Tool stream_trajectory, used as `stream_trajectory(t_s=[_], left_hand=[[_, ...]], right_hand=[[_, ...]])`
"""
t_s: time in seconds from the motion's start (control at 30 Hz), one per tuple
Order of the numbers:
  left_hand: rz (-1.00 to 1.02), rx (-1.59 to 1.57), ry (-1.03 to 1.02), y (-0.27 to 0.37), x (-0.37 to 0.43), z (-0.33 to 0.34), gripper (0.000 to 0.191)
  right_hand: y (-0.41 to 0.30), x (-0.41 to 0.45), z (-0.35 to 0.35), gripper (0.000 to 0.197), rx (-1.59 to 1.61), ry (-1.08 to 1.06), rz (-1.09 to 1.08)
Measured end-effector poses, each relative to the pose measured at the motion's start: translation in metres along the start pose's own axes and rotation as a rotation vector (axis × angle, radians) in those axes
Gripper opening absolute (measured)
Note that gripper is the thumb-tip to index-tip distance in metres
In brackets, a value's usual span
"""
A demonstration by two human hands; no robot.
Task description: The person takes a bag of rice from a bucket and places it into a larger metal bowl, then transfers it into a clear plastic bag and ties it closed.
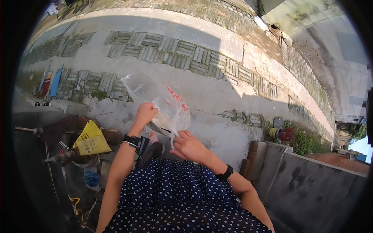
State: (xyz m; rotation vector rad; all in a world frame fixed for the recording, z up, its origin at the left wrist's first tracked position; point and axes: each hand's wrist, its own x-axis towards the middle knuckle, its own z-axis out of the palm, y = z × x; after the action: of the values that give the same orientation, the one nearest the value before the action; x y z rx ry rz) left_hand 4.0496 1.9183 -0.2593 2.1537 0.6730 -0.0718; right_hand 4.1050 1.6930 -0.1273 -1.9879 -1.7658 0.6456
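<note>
A clear plastic bag [182,115] with red writing hangs in front of me, its upper part spread out to the left. My left hand [146,114] is closed on the bag's left side. My right hand [189,144] pinches the gathered plastic at the bag's lower right. Between the hands, in or behind the film, is a pale item with a dark edge [160,123]; I cannot tell what it is. Below it, a foot in a pink sandal [153,137] shows on the concrete.
Left of me, a yellow printed bag [91,139] lies over a bucket [86,160] among clutter and poles. A blue crumpled plastic piece [91,178] is below. To the right stand a grey concrete wall [314,174] and plants [303,141]. Ahead runs a paved lane [180,52].
</note>
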Motion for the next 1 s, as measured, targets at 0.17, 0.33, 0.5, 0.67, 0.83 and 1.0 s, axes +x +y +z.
stream_trajectory(t_s=[0.17,0.33,0.5,0.67,0.83,1.0], left_hand=[[-0.057,-0.289,0.035,-0.02,-0.025,-0.021,0.025],[-0.092,-0.34,0.081,-0.019,-0.056,-0.042,0.033],[-0.122,-0.214,0.127,-0.011,-0.081,-0.066,0.032],[-0.147,-0.229,0.194,-0.025,-0.105,-0.069,0.031],[-0.133,-0.302,0.255,-0.027,-0.12,-0.067,0.031],[-0.116,-0.265,0.252,-0.032,-0.133,-0.077,0.028]], right_hand=[[0.01,-0.014,-0.005,0.024,0.142,0.007,0.059],[0.007,-0.02,-0.009,0.019,0.931,0.315,0.212],[0.046,0.0,-0.001,0.017,0.908,0.141,0.456],[0.063,0.037,0.039,0.026,0.498,0.229,0.143],[0.098,0.059,0.054,0.043,0.717,0.139,0.313],[0.112,0.093,0.058,0.047,0.478,0.159,0.114]])
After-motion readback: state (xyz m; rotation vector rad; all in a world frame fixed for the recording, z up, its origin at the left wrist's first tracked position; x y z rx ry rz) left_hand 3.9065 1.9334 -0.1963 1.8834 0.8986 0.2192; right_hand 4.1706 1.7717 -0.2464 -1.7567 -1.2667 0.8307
